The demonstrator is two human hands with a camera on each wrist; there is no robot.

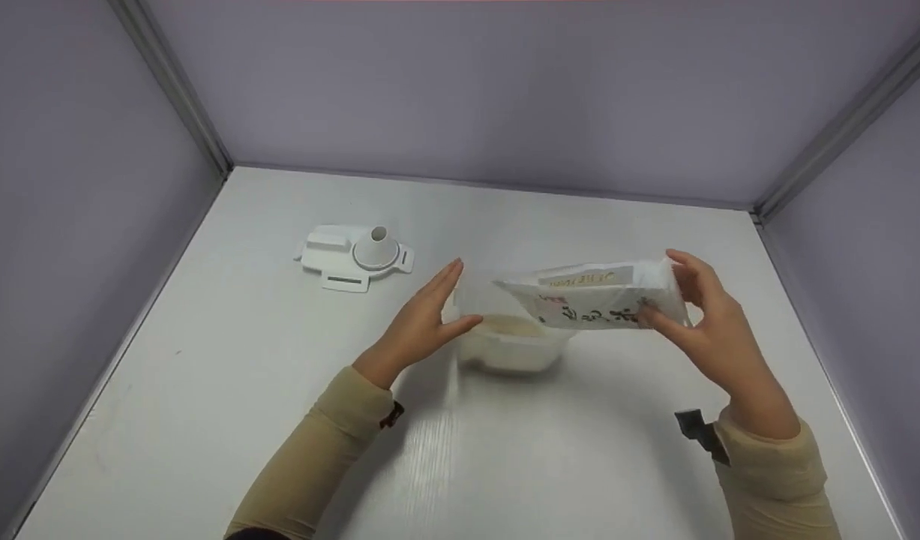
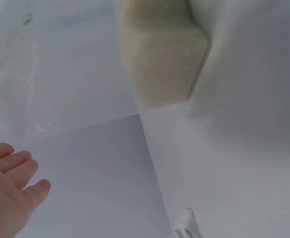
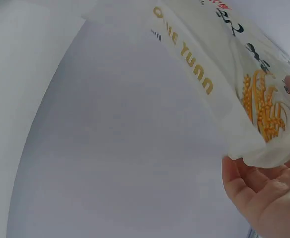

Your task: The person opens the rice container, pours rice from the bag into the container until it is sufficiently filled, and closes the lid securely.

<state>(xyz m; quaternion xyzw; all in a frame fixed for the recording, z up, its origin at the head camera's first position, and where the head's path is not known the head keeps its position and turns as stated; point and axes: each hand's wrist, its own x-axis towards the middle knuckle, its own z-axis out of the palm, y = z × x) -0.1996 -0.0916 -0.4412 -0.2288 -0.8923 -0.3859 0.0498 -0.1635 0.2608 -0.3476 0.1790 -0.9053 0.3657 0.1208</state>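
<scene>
My right hand [image 1: 711, 326] grips the bottom end of a white printed plastic bag [image 1: 591, 311], thumb on the near side and fingers behind. Lying nearly level, the bag has gold lettering and a wheat-ear picture [image 3: 263, 109]. Its see-through end points left, above a translucent tub [image 1: 516, 354] with beige contents. That clear film [image 2: 11, 74] and the tub's beige side show in the left wrist view. My left hand [image 1: 418, 322] is beside the bag's clear end, fingers straight and thumb spread, holding nothing. Whether its fingertips touch the film I cannot tell.
To the left, farther back on the white table [image 1: 227, 360], lies a flat white plastic piece [image 1: 328, 259] with a cone-shaped spout [image 1: 377, 247] and slotted tabs. Grey-violet panels [image 1: 489, 97] enclose the back and both sides.
</scene>
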